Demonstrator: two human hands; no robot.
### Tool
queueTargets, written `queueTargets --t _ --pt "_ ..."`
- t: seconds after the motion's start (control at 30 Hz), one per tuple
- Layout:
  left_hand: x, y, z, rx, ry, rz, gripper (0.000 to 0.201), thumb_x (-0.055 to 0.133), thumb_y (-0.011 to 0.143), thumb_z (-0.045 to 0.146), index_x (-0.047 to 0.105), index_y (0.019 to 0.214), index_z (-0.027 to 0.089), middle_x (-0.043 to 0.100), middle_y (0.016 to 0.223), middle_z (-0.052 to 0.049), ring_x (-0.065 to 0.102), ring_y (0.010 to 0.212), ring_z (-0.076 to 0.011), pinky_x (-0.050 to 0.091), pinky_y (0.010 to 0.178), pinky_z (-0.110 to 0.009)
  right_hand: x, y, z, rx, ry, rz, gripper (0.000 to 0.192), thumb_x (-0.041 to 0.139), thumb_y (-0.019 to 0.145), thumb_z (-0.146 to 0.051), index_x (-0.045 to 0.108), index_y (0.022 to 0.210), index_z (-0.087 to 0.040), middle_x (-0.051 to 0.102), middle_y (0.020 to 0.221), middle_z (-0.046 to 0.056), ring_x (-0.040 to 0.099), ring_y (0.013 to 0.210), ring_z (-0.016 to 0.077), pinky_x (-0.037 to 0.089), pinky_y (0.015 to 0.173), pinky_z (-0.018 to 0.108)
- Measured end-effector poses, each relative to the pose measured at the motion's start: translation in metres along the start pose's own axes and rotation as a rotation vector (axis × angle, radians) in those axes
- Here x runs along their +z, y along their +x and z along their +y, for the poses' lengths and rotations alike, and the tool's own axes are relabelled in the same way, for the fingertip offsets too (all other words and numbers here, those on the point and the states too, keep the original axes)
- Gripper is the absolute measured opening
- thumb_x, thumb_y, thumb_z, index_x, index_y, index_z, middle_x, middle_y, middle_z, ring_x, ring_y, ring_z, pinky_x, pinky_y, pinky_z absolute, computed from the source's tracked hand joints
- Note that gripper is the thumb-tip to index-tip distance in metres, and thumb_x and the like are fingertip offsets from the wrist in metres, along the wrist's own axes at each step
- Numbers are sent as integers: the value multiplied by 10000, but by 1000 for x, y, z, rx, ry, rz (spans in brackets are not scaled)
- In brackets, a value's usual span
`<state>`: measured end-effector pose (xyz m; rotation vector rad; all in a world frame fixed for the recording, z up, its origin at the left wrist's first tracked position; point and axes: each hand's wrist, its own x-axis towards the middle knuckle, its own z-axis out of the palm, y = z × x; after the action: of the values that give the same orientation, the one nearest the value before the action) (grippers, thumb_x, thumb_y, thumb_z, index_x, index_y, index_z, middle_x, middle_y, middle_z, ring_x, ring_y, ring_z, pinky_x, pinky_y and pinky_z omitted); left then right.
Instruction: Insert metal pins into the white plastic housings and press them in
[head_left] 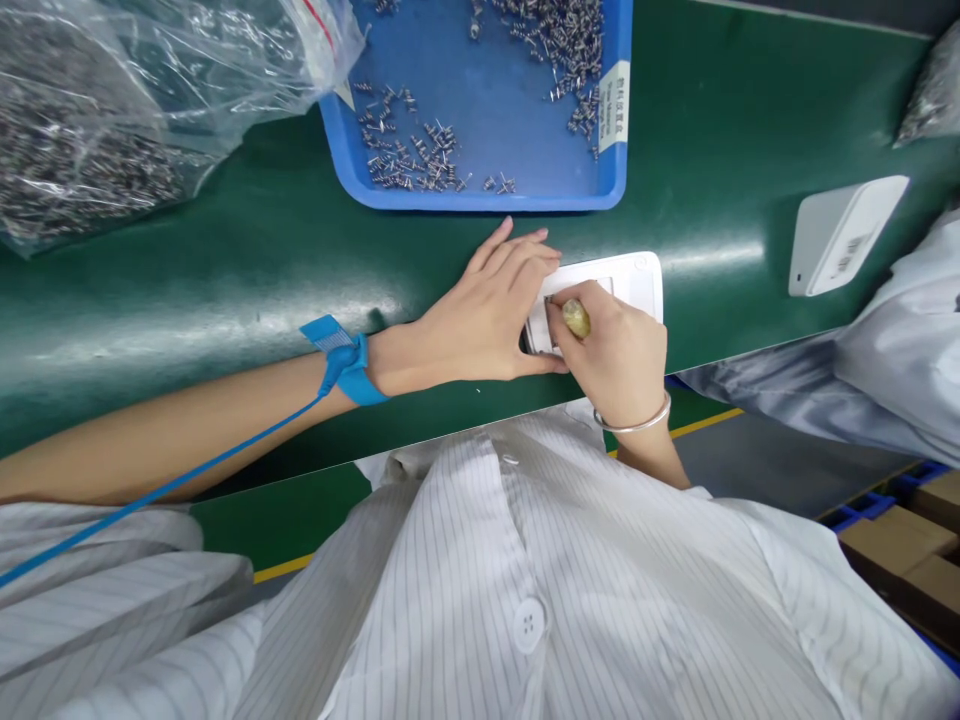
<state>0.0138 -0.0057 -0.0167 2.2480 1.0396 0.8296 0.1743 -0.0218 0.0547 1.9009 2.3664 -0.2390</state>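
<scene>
A white plastic casing [637,285] lies on the green bench in front of me. My left hand [499,310], with a blue wrist strap [360,375], braces its left end between the thumb at the near edge and the fingers at the far edge. Above the casing, my right hand [615,345] is closed around a tool with a yellowish, translucent handle [576,318]. The handle's rounded end points up at me; its tip is hidden under the hand. A recess in the casing shows partly beside the right fingers.
Beyond my hands stands a blue tray [480,200] of small metal springs. A clear plastic bag [97,130] full of similar parts lies at the left. Rightward are another white casing [847,240], a second bag [934,95] and another person's sleeve [900,340].
</scene>
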Motion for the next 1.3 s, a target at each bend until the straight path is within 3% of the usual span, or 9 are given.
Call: queueTargets --t 0.27,0.53,0.63,0.87,1.0,1.2,1.3 --pt "-2 1 1 -48 -38 -64 844 714 759 672 385 1352 170 512 1397 -182 368 1444 -382 184 1227 -644 -4 1 2 1 14 -46 246 493 964 -384 682 1035 -243 733 827 25 639 675 183 247 558 285" --pt "0 0 0 8 16 -2 840 522 818 803 392 1322 143 552 1334 -211 431 1402 -392 257 1200 -657 9 0 -1 1 -75 73 262 436 939 -363 630 988 -193 689 746 37 635 657 182 208 536 285" --pt "1 0 -1 22 20 4 848 548 817 785 395 1318 118 549 1333 -229 432 1397 -402 260 1192 -666 9 0 0 -5 -93 76 249 435 931 -355 618 982 -194 677 726 28 628 641 179 201 528 284" --pt "0 -1 -1 -22 -14 -25 836 641 781 742 379 1350 189 524 1371 -173 401 1426 -380 226 1212 -653 12 -4 4 -52 -74 109 298 400 981 -391 630 950 -205 710 787 32 626 656 166 217 541 284" --pt "1 -1 0 11 12 -3 860 601 798 763 383 1337 129 537 1345 -212 422 1404 -401 247 1202 -660 13 -4 3 -48 -73 105 303 399 994 -385 637 960 -201 719 824 34 639 690 160 239 546 282" --pt "-3 -1 5 -44 -30 -10 812 659 790 707 407 1352 179 435 1464 -202 296 1475 -421 174 1215 -681 -13 -1 -2 -68 -128 -102 207 468 959 -237 661 1024 -198 730 848 38 648 700 163 224 526 286" --pt "-7 1 8 -87 -49 -35 820 659 800 692 408 1386 176 359 1540 -208 234 1500 -423 138 1229 -671 -33 -2 7 -122 -59 -87 208 496 949 -225 683 1039 -231 733 828 17 637 660 160 262 528 282"
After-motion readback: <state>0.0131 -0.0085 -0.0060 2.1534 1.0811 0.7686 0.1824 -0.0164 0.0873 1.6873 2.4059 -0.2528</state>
